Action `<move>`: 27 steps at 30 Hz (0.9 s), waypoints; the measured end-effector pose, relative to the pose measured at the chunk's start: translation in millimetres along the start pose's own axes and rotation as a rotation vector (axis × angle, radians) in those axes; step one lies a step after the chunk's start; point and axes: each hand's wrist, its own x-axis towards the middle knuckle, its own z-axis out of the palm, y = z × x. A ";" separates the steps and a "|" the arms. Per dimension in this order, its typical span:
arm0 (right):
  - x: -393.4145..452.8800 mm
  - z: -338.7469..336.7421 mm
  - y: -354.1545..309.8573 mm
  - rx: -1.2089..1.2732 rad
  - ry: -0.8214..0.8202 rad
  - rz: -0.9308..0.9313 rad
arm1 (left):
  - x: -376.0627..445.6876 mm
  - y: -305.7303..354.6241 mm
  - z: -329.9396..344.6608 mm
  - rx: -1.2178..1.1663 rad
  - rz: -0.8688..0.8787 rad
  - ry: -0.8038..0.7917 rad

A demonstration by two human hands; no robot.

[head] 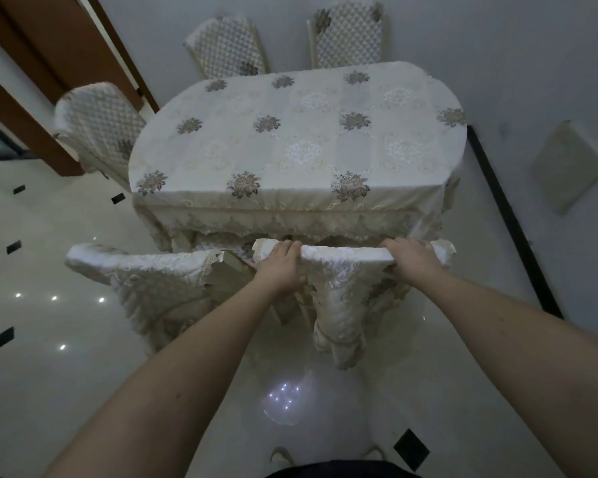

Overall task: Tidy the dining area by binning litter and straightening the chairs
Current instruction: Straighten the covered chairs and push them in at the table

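I see the oval counter (301, 132) under its cream flowered cloth straight ahead of me, its long axis running left to right. At its near edge stands the cream fabric-covered chair (342, 267) I am straightening, its top rail lying parallel to that edge and just short of it. My left hand (280, 267) and right hand (411, 258) both curl over the rail, one at each end, equally near. A push straight forward should tuck it in square.
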 end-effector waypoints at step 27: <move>-56.6 -6.7 -70.2 0.143 0.001 0.202 | -35.6 3.0 -20.1 0.118 0.177 0.008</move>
